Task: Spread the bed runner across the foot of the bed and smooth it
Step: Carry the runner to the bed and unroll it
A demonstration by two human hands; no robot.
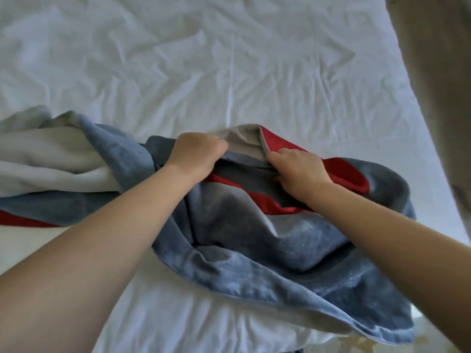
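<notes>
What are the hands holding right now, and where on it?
Both hands grip the bed runner along its bunched far edge: the left hand on a blue fold, the right hand where the grey backing turns up.

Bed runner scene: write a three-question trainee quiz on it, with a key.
1. True or false: the bed runner lies flat and smooth on the white sheet.
2. The left hand and right hand: A) both grip the bed runner, B) both lie flat on the sheet, C) hold nothing.
3. Fill in: the stripe on the bed runner is ___.

Key: 1 false, it is bunched; 2 A; 3 red.
</notes>
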